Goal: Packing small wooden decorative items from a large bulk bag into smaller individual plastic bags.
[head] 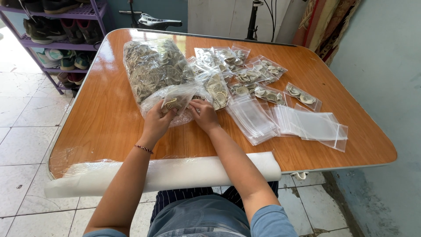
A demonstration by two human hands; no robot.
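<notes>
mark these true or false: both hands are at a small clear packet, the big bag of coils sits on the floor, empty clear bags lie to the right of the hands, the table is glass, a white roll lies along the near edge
1. Both hands, left hand and right hand, are at a small clear packet: true.
2. The big bag of coils sits on the floor: false, it lies on the table.
3. Empty clear bags lie to the right of the hands: true.
4. The table is glass: false, its top is orange-brown wood grain.
5. A white roll lies along the near edge: true.
</notes>
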